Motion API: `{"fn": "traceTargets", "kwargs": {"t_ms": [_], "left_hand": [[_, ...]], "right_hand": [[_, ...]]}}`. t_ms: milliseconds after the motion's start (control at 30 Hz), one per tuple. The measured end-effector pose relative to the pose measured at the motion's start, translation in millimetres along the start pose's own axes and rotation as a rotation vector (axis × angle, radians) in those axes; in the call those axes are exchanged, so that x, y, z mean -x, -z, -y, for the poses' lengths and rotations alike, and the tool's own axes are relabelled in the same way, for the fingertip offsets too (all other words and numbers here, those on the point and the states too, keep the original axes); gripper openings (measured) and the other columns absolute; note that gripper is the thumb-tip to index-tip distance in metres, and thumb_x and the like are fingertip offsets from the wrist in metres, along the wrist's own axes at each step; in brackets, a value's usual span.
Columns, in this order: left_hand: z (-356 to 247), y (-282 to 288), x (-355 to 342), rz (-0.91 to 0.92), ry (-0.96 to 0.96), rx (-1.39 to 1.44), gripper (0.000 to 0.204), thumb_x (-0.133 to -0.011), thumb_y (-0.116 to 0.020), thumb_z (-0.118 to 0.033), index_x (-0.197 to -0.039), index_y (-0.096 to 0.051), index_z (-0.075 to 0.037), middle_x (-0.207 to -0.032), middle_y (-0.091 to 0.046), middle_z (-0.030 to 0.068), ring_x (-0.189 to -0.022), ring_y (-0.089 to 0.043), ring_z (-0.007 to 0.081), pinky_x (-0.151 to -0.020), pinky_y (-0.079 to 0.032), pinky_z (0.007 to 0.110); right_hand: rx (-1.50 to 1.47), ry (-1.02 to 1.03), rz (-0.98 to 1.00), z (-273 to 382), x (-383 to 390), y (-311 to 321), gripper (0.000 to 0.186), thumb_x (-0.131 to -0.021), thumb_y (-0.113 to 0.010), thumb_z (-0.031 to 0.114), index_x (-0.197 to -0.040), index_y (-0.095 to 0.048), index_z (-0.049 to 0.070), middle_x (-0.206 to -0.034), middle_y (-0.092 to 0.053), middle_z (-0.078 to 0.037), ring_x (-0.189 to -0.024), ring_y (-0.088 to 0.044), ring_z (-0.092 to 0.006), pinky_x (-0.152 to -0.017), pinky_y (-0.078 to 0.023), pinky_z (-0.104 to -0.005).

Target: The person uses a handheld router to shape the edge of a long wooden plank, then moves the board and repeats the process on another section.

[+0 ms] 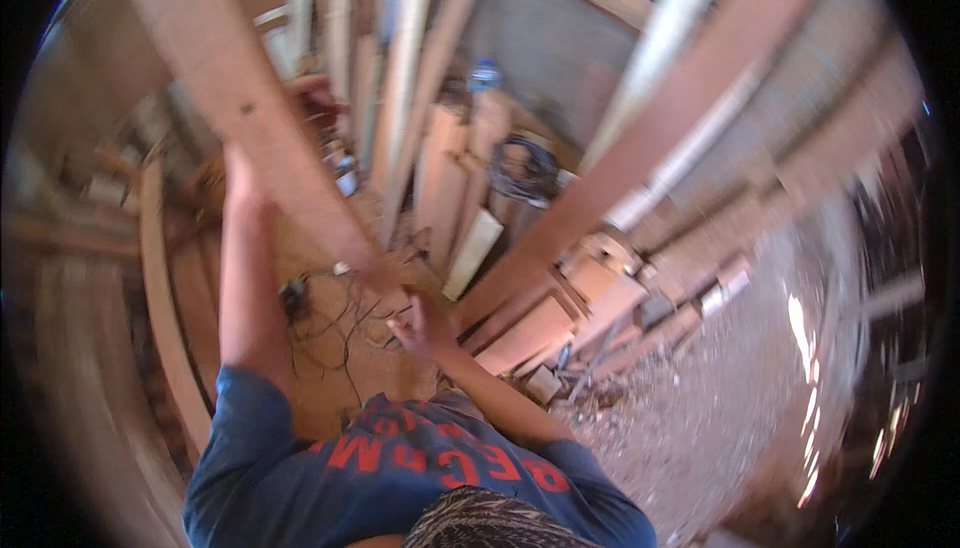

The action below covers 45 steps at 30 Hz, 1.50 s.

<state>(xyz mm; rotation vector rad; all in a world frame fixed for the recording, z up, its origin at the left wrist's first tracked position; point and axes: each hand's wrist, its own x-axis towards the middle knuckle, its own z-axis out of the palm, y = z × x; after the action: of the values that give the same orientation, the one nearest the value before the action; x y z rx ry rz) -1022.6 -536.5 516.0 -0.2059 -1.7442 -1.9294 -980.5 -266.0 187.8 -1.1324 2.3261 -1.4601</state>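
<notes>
Apparently, the step in hand is steadying a long plank (255, 133) that slants above the brown surface (322, 380), its lower end at the right hand (430, 328), whose fingers look clamped on it. Given its length, the next move seems to call for two-handed support. The left hand (320, 103) is blurred and partly hidden behind the plank; I cannot tell its fingers' state. The plank's upper end is cut off; the surface's edges are unclear.

The plank (262, 126) looks wooden — smooth and matt.
</notes>
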Motion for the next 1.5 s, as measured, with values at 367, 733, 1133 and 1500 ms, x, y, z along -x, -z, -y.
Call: {"fn": "traceTargets", "kwargs": {"t_ms": [367, 733, 1133, 1500], "left_hand": [[-62.7, 51.7, 153.2, -0.473, -0.048, 0.130, 0.039, -0.103, -0.057, -0.042, -0.112, -0.058, -0.004, -0.101, -0.061, 0.0076, -0.086, -0.061, 0.0176, -0.071, -0.049, 0.032], [-196.7, 148.7, 481.9, -0.376, -0.596, -0.115, 0.039, -0.103, -0.058, -0.040, -0.091, -0.060, -0.004, -0.075, -0.060, 0.0076, -0.063, -0.060, 0.0200, -0.057, -0.053, 0.030], [-313.1, 95.2, 932.0, -1.202, -0.715, -0.399, 0.028, -0.106, -0.050, -0.033, -0.104, -0.056, -0.006, -0.085, -0.058, 0.0089, -0.073, -0.058, 0.0223, -0.071, -0.051, 0.037], [-254.0, -34.4, 1106.6, -2.579, -0.600, -0.901, 0.053, -0.099, -0.054, -0.048, -0.122, -0.059, 0.000, -0.111, -0.064, 0.0249, -0.083, -0.068, 0.0332, -0.075, -0.057, 0.053]], "right_hand": [[0.380, 0.050, 0.090, -16.4, 53.7, -116.5, 0.070, -0.080, -0.083, 0.041, -0.126, -0.057, -0.005, -0.105, -0.066, -0.027, -0.098, -0.065, -0.0455, -0.084, -0.052, -0.0544], [0.534, 0.481, 0.523, 96.4, 137.8, -186.7, 0.064, -0.074, -0.081, 0.035, -0.125, -0.061, 0.003, -0.105, -0.068, -0.017, -0.104, -0.064, -0.0347, -0.088, -0.047, -0.0474], [0.224, 0.969, 1.246, 227.5, 215.7, -327.3, 0.047, -0.075, -0.078, 0.033, -0.111, -0.064, 0.006, -0.096, -0.071, -0.016, -0.097, -0.069, -0.0333, -0.097, -0.043, -0.0492], [0.250, 1.204, 1.598, 301.1, 190.1, -412.4, 0.023, -0.073, -0.070, 0.013, -0.094, -0.066, 0.007, -0.086, -0.073, -0.014, -0.088, -0.073, -0.0338, -0.093, -0.043, -0.0545]]}}
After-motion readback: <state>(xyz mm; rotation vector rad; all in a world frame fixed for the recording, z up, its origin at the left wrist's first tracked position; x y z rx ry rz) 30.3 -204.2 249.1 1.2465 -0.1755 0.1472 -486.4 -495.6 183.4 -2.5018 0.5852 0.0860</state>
